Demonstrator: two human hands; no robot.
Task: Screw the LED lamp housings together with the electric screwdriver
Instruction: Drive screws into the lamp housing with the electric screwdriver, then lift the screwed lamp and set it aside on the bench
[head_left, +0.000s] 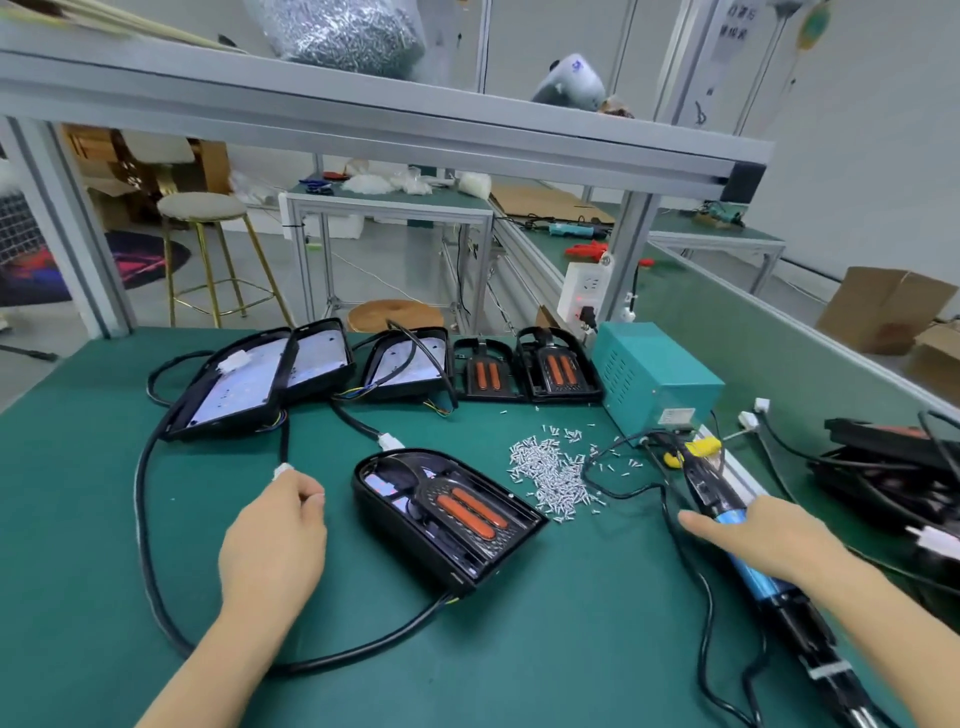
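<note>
I have one housing (447, 514) lying near the middle of the green surface (519, 649), open side up, its black cable looping off to the left. It looks like rigid plastic, light enough to skid under pressure, so I judge it wants steadying by the outer rim, clear of the orange strips inside. The screws (553, 470) are loose in a heap just right of it, small and easy to scatter. The screwdriver (748, 545) lies on the right, long, stiff and corded; the blue barrel is where I would take it. My right hand (769, 540) rests on that barrel, fingers mostly straight, not yet wrapped round. My left hand (275, 535) is loosely curled left of the housing, fingertips pinching something white; I cannot tell what.
</note>
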